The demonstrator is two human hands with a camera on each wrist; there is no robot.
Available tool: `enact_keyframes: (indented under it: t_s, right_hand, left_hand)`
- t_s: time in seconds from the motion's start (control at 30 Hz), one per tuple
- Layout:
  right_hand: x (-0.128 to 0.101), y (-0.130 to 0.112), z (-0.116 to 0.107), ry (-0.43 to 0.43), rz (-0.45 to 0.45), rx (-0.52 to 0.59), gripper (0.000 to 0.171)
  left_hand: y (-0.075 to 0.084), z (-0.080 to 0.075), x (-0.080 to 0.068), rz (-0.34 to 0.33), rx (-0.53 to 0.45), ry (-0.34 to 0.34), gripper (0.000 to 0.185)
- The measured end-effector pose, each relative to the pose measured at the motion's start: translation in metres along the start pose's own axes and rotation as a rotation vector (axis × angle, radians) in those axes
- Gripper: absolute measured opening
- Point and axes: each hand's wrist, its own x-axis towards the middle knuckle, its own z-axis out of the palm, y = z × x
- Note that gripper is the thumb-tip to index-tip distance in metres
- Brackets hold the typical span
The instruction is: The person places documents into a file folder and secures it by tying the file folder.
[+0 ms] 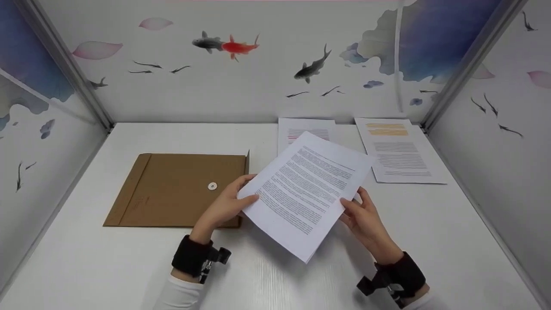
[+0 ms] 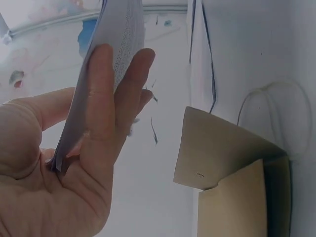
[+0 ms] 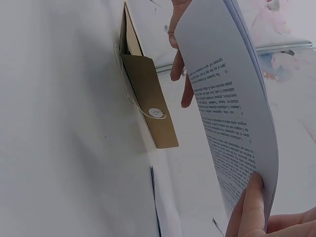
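A thin stack of printed paper sheets (image 1: 308, 193) is held up, tilted, above the table in the head view. My left hand (image 1: 230, 200) grips its left edge, thumb on the printed face and fingers behind. On the opposite edge my right hand (image 1: 363, 219) pinches the sheets in the same way. In the left wrist view the stack (image 2: 106, 54) appears nearly edge-on between the thumb and fingers of the left hand (image 2: 79, 143). Printed text on the sheets' underside (image 3: 227, 118) shows in the right wrist view, where fingers of the right hand (image 3: 252, 212) press against it.
A brown kraft envelope (image 1: 181, 189) with a white button lies left on the white table (image 1: 129, 267); its flap (image 2: 227, 140) stands open, with a string (image 3: 126, 84). Behind the held sheets lies a pink-marked paper pile (image 1: 292, 129); an orange-highlighted pile (image 1: 400, 155) lies at right.
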Motion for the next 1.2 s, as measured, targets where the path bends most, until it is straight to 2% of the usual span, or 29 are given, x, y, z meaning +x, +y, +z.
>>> enact_keyframes:
  t_s: [0.2, 0.37, 0.6, 0.77, 0.97, 1.2]
  right_hand:
    - [0.003, 0.002, 0.003, -0.004, 0.012, 0.022, 0.060]
    - [0.006, 0.001, 0.002, -0.017, 0.031, -0.004, 0.067]
    - [0.008, -0.002, -0.004, -0.104, 0.052, -0.060, 0.073]
    - [0.010, -0.004, -0.008, -0.143, 0.043, -0.092, 0.067]
    - [0.012, -0.009, -0.015, -0.128, 0.044, -0.102, 0.052]
    - [0.015, -0.012, -0.025, -0.114, 0.066, -0.128, 0.047]
  left_hand:
    - [-0.003, -0.009, -0.001, -0.015, -0.041, -0.033, 0.062]
    - [-0.005, -0.016, -0.002, -0.003, -0.059, -0.051, 0.061]
    - [-0.005, -0.028, -0.006, 0.013, -0.089, -0.073, 0.062]
    - [-0.007, -0.036, -0.008, 0.026, -0.070, -0.105, 0.063]
    - [-0.010, -0.046, -0.011, 0.032, -0.090, -0.142, 0.062]
    - [-0.013, -0.055, -0.015, 0.019, -0.166, -0.202, 0.063]
